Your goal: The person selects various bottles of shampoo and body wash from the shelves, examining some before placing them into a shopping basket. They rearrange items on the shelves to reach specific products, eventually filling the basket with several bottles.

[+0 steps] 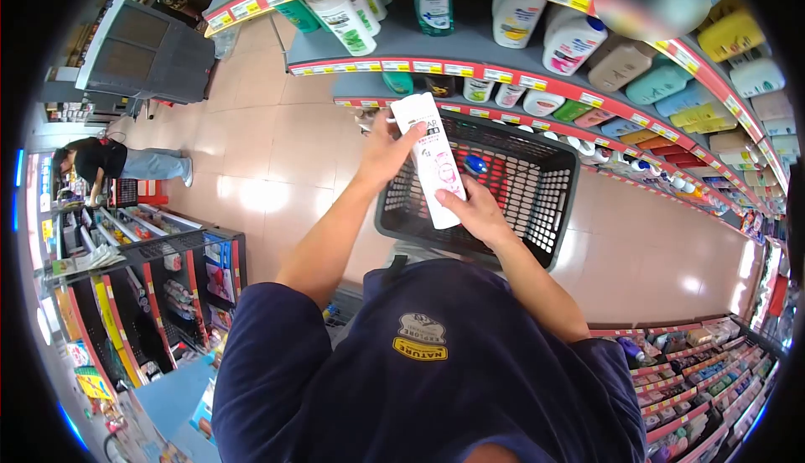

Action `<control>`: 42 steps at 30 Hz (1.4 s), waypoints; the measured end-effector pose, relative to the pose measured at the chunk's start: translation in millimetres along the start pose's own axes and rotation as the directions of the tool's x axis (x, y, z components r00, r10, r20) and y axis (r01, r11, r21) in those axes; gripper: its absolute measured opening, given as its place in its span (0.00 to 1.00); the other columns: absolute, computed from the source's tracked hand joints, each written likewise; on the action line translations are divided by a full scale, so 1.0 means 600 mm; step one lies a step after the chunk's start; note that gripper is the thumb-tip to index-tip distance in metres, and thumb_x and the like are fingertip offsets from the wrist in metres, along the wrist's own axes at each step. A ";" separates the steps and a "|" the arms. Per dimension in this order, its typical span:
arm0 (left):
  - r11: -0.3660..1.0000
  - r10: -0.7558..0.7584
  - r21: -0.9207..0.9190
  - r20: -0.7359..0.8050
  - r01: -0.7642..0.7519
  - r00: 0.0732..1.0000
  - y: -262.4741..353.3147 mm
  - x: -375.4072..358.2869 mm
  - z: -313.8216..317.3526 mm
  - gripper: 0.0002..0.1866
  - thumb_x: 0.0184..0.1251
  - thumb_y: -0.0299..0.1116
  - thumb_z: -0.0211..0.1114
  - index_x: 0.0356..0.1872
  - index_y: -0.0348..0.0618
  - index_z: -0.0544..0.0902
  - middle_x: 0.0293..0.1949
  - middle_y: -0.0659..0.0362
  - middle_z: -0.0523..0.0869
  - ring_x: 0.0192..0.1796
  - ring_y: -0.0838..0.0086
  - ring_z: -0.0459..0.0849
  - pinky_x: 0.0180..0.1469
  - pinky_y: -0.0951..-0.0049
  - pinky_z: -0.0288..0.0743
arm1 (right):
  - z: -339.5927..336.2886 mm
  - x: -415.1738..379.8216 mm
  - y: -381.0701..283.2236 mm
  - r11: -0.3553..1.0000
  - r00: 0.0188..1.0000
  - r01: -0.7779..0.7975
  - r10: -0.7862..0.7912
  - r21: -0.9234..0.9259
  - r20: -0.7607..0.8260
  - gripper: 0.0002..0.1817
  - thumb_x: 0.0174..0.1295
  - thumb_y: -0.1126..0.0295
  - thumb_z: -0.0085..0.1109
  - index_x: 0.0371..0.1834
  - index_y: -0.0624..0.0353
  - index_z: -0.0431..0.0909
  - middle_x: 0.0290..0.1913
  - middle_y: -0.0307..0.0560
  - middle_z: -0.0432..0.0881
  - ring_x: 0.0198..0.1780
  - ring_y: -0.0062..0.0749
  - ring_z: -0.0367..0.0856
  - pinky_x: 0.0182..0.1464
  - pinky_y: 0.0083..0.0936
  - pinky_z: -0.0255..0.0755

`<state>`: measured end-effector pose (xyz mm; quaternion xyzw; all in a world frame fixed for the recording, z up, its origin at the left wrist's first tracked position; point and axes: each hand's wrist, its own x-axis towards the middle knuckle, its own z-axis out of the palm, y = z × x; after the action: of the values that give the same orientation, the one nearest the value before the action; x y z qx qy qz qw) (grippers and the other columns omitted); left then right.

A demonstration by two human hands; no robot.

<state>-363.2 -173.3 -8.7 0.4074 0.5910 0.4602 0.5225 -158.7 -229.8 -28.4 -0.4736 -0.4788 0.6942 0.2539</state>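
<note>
A white bottle (429, 161) with pink and black print is held tilted over a black shopping basket (545, 211). My left hand (387, 151) grips its upper end, the thumb lying across the label. Around the lower end, my right hand (478, 211) has its thumb on the front and its fingers at the side and behind. Beneath the bottle, a blue-capped item (475, 164) and something red lie inside the basket.
Shelves of bottles (518, 20) with red price rails curve along the front and right. More shelving (704, 371) stands at the lower right. At the left are low racks (168, 295), a grey cabinet (147, 48) and a person in a black top (105, 161), bending over a counter.
</note>
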 end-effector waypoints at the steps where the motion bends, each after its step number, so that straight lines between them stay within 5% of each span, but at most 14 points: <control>1: 0.994 -0.069 -0.076 0.038 0.072 0.997 -0.010 0.010 -0.017 0.30 0.66 0.35 0.73 0.63 0.35 0.70 0.51 0.52 0.84 0.52 0.70 0.84 0.53 0.67 0.79 | 0.017 0.023 -0.003 1.000 1.000 -0.016 0.016 0.020 0.016 0.29 0.64 0.54 0.69 0.57 0.68 0.76 0.49 0.53 0.85 0.50 0.31 0.83 0.53 0.30 0.76; 3: 0.982 -0.117 -0.134 0.102 0.130 0.988 -0.005 0.036 -0.054 0.29 0.66 0.35 0.73 0.62 0.35 0.71 0.51 0.53 0.85 0.54 0.72 0.83 0.55 0.67 0.78 | 0.051 0.061 -0.022 0.999 1.000 0.003 -0.002 -0.034 0.020 0.30 0.63 0.56 0.69 0.59 0.68 0.74 0.50 0.52 0.84 0.50 0.31 0.83 0.53 0.29 0.76; 7: 0.983 0.176 -0.102 0.276 -0.153 0.945 0.025 0.112 -0.116 0.29 0.64 0.32 0.73 0.62 0.33 0.71 0.52 0.52 0.85 0.52 0.72 0.84 0.55 0.68 0.79 | 0.099 0.150 -0.054 0.966 0.994 0.064 -0.084 -0.251 -0.069 0.35 0.58 0.59 0.74 0.61 0.70 0.69 0.49 0.51 0.83 0.48 0.31 0.83 0.53 0.30 0.77; 10: 0.973 0.230 -0.055 0.365 -0.225 0.902 0.069 0.141 -0.142 0.35 0.61 0.32 0.75 0.67 0.33 0.68 0.53 0.50 0.84 0.53 0.70 0.85 0.55 0.67 0.79 | 0.131 0.197 -0.118 0.953 0.976 0.025 -0.089 -0.303 -0.198 0.35 0.55 0.63 0.76 0.60 0.68 0.69 0.49 0.52 0.84 0.48 0.30 0.84 0.52 0.28 0.78; 13: 0.959 0.283 -0.087 0.373 -0.270 0.884 0.080 0.179 -0.158 0.38 0.59 0.35 0.76 0.68 0.33 0.68 0.56 0.48 0.83 0.55 0.66 0.84 0.57 0.65 0.78 | 0.130 0.243 -0.144 0.951 0.969 0.000 -0.077 -0.310 -0.236 0.34 0.54 0.62 0.77 0.59 0.67 0.72 0.48 0.51 0.85 0.48 0.31 0.85 0.52 0.28 0.78; 16: 0.913 0.396 0.024 0.193 -0.408 0.898 0.070 0.204 -0.175 0.40 0.58 0.39 0.77 0.68 0.32 0.68 0.60 0.46 0.81 0.59 0.63 0.83 0.60 0.64 0.77 | 0.120 0.286 -0.175 0.896 0.951 0.030 -0.163 -0.444 -0.264 0.33 0.54 0.58 0.77 0.57 0.67 0.74 0.47 0.52 0.86 0.48 0.34 0.86 0.53 0.30 0.78; 20: 0.955 0.289 0.108 -0.145 -0.275 0.946 0.013 0.242 -0.225 0.40 0.58 0.43 0.78 0.66 0.34 0.69 0.58 0.44 0.80 0.59 0.60 0.81 0.57 0.63 0.77 | 0.089 0.365 -0.168 0.833 0.918 0.061 -0.262 -0.550 -0.296 0.35 0.53 0.50 0.75 0.54 0.66 0.75 0.48 0.56 0.86 0.49 0.43 0.86 0.54 0.33 0.76; 23: 0.941 0.307 0.208 -0.203 -0.266 0.930 -0.002 0.269 -0.248 0.40 0.58 0.43 0.78 0.66 0.33 0.69 0.59 0.41 0.79 0.60 0.57 0.80 0.58 0.61 0.77 | 0.083 0.405 -0.184 0.825 0.894 0.021 -0.268 -0.565 -0.358 0.37 0.51 0.47 0.75 0.53 0.66 0.75 0.48 0.57 0.85 0.48 0.44 0.86 0.53 0.34 0.76; 30: 0.806 0.412 0.500 -0.088 -0.318 0.907 -0.007 0.331 -0.247 0.41 0.57 0.40 0.78 0.67 0.31 0.66 0.58 0.39 0.78 0.61 0.50 0.78 0.61 0.58 0.74 | 0.086 0.474 -0.225 0.847 0.806 0.101 -0.377 -0.521 -0.457 0.34 0.51 0.51 0.77 0.50 0.67 0.74 0.43 0.56 0.86 0.44 0.44 0.86 0.51 0.35 0.77; 35: 0.812 0.384 0.486 -0.028 -0.323 0.923 -0.006 0.354 -0.239 0.38 0.57 0.38 0.78 0.64 0.34 0.69 0.57 0.42 0.79 0.62 0.50 0.77 0.60 0.57 0.74 | 0.078 0.553 -0.212 0.839 0.721 0.236 -0.489 -0.490 -0.491 0.37 0.51 0.57 0.77 0.58 0.67 0.70 0.46 0.59 0.87 0.49 0.51 0.86 0.53 0.37 0.77; 42: 0.802 0.330 0.537 -0.038 -0.259 0.943 -0.012 0.375 -0.233 0.32 0.55 0.38 0.79 0.56 0.35 0.73 0.52 0.44 0.82 0.57 0.48 0.80 0.56 0.55 0.77 | 0.072 0.577 -0.204 0.824 0.745 0.215 -0.485 -0.524 -0.457 0.37 0.51 0.59 0.76 0.60 0.65 0.70 0.52 0.57 0.85 0.53 0.48 0.84 0.58 0.35 0.75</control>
<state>-529.1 24.6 -66.1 0.5905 0.6560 0.3823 0.2735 -356.0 81.5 -57.1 -0.6024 -0.6056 0.3304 0.4014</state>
